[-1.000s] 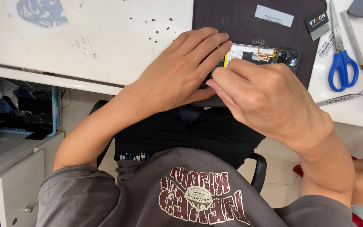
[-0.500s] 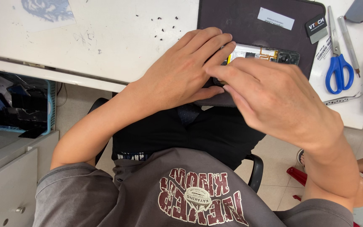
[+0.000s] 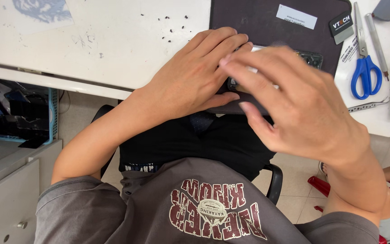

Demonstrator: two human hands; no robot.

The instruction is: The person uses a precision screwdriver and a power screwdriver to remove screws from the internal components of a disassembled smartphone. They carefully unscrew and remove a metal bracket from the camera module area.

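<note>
The opened phone (image 3: 310, 58) lies on our dark mat (image 3: 258, 22) at the table (image 3: 113, 45) edge, our left hand (image 3: 195, 77) pressing it steady while our right hand (image 3: 294, 108) hovers above, fingers spread, holding nothing.

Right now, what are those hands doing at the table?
A person sits at a white table with both hands over a small opened gadget on a dark mat. The left hand lies flat on it, pressing it down. The right hand is blurred above it, fingers spread; whether it grips anything is unclear. Blue-handled scissors and metal tweezers lie to the right.
</note>
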